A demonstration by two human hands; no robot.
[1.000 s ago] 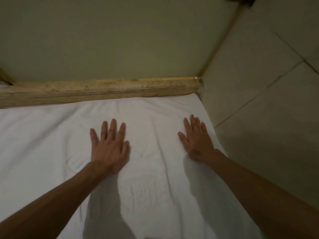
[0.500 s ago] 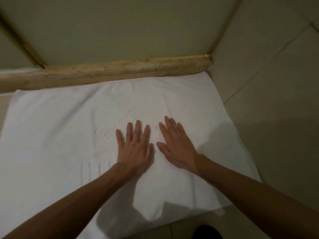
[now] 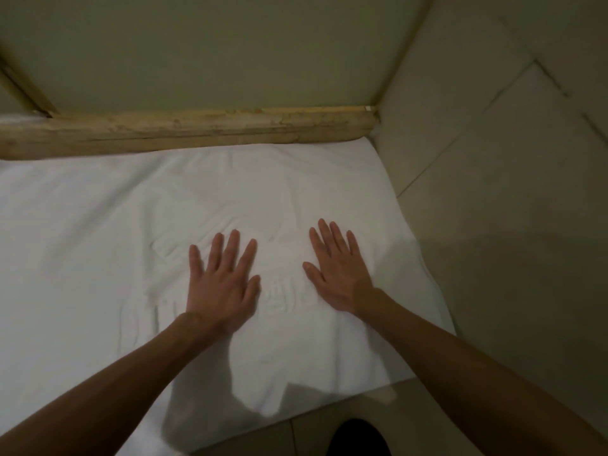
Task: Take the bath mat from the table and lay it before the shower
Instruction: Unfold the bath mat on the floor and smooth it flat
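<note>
A white bath mat (image 3: 98,241) lies spread flat on the tiled floor, its far edge against the beige stone shower threshold (image 3: 184,130). My left hand (image 3: 222,281) presses flat on the middle of the mat with straight, spread fingers. My right hand (image 3: 339,268) lies flat on the mat a little to the right, fingers straight too. Faint wrinkles and a raised woven pattern show in the cloth around and between the hands.
A tiled wall (image 3: 510,192) rises along the mat's right edge. Glass shower panels (image 3: 214,51) stand behind the threshold. Bare floor tile (image 3: 296,436) shows at the mat's near edge, with a dark shape (image 3: 358,439) at the bottom.
My hands came together at the mat's middle half a second ago; now the right hand has slid back out to the right. The view shifted slightly.
</note>
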